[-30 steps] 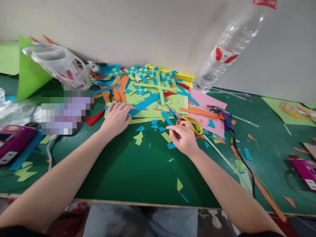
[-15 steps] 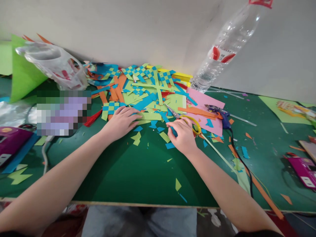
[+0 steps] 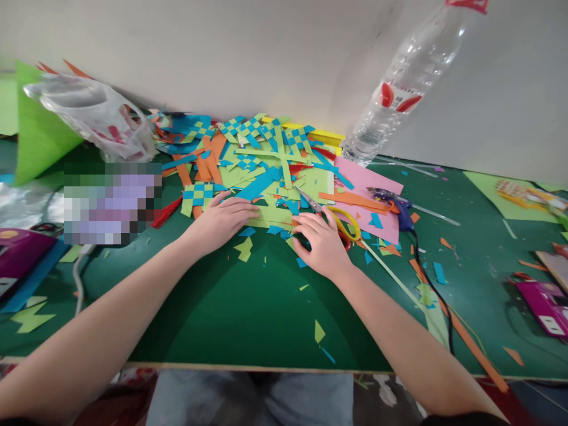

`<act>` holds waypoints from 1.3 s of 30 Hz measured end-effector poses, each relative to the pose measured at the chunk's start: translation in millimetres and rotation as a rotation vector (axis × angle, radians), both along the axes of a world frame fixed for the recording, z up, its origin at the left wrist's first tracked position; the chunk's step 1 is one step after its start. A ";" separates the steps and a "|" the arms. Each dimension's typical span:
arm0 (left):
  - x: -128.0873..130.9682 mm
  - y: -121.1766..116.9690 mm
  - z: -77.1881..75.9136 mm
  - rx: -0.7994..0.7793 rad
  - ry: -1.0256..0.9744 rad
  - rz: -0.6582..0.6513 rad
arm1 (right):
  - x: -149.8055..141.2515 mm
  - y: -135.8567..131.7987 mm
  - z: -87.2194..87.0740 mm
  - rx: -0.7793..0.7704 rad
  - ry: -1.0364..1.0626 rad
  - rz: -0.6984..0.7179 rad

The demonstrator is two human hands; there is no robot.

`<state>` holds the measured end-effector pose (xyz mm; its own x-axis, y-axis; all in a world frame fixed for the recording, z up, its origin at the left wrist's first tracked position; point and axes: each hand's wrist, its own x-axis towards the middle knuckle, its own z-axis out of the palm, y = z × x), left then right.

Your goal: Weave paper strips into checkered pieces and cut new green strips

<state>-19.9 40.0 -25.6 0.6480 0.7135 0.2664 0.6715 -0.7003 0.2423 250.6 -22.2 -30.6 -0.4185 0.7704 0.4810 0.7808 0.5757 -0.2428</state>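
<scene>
A light green paper strip [image 3: 274,215] lies across the near edge of the scrap pile, between my two hands. My left hand [image 3: 224,223] rests flat over its left end, fingers stretched out. At its right end the fingertips of my right hand [image 3: 320,244] touch the paper, with the thumb apart from the bent fingers. Yellow-handled scissors [image 3: 348,223] lie just beyond my right hand, blades toward the pile. A blue and green woven paper piece [image 3: 197,192] with a red tassel [image 3: 167,213] sits beside my left hand.
Woven pieces and strips [image 3: 284,148] are heaped against the wall. A clear bottle [image 3: 394,100] stands behind pink paper [image 3: 386,228] and a blue glue gun [image 3: 404,216]. At left are a plastic bag [image 3: 110,121] and a pixelated patch. Paper scraps dot the green table [image 3: 248,319].
My right hand has shifted slightly left, its fingers now on the strip's right end and its thumb further apart. The green strip shows longer between my hands. My left hand has barely moved.
</scene>
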 end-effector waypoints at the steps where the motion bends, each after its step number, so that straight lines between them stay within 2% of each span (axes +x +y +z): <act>1: 0.4 -0.2 0.4 -0.001 -0.005 -0.001 | 0.0 -0.2 0.1 -0.009 -0.008 0.004; 9: 2.0 -1.3 2.6 -0.034 -0.038 0.000 | 0.2 -0.7 -0.2 -0.051 -0.039 0.028; 18: 3.0 -2.1 -0.6 0.055 0.049 -0.029 | 0.2 -1.4 -0.2 -0.073 -0.053 0.022; 31: 6.0 -4.3 0.1 0.053 0.069 -0.053 | -2.2 -1.5 4.2 0.031 -0.044 0.012; 34: 5.6 -4.3 0.6 0.051 0.070 -0.057 | 7.5 3.3 10.3 0.089 -0.081 -0.092; 36: 5.6 -4.1 0.5 0.051 0.075 -0.058 | 19.5 7.4 16.8 0.100 -0.159 -0.266; 38: 5.7 -3.7 0.2 0.050 0.077 -0.055 | 32.1 10.3 24.0 0.055 -0.254 -0.442; 39: 5.8 -3.5 -0.1 0.047 0.078 -0.054 | 37.2 10.9 27.2 -0.006 -0.302 -0.485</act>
